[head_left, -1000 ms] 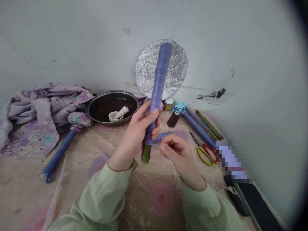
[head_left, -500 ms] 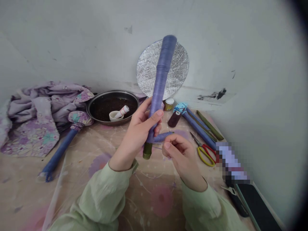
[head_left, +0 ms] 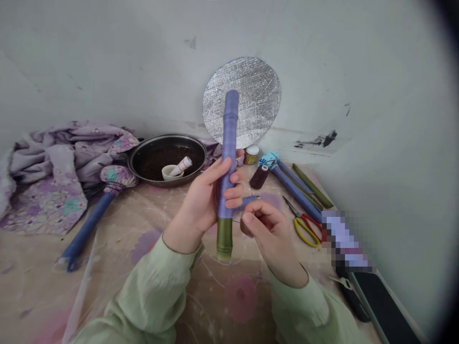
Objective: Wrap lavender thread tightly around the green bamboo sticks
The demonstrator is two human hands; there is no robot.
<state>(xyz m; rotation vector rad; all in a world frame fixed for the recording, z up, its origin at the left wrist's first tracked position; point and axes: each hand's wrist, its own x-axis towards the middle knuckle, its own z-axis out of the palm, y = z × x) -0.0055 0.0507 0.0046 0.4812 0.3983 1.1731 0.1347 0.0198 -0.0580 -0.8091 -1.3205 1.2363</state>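
My left hand is wrapped round a bamboo stick, which stands nearly upright over the table. Purple thread covers most of the stick in tight windings; its lower end is bare green. On the right, my right hand has its fingers pinched together beside the stick. A thin thread runs from the stick to those fingers. Between the hands shows a short piece wound in purple thread, partly hidden by the left fingers; I cannot tell whether it joins the stick.
Scissors, a dark thread cone, a lidded jar and cloth-headed sticks lie to the right, near a phone. Left are a pan, crumpled cloth and a cloth-headed mallet. A silvery disc leans on the wall.
The stick has swung from a rightward tilt to nearly upright, its top moving down and left. More of its bare green end shows below my left hand. My right hand has barely moved.
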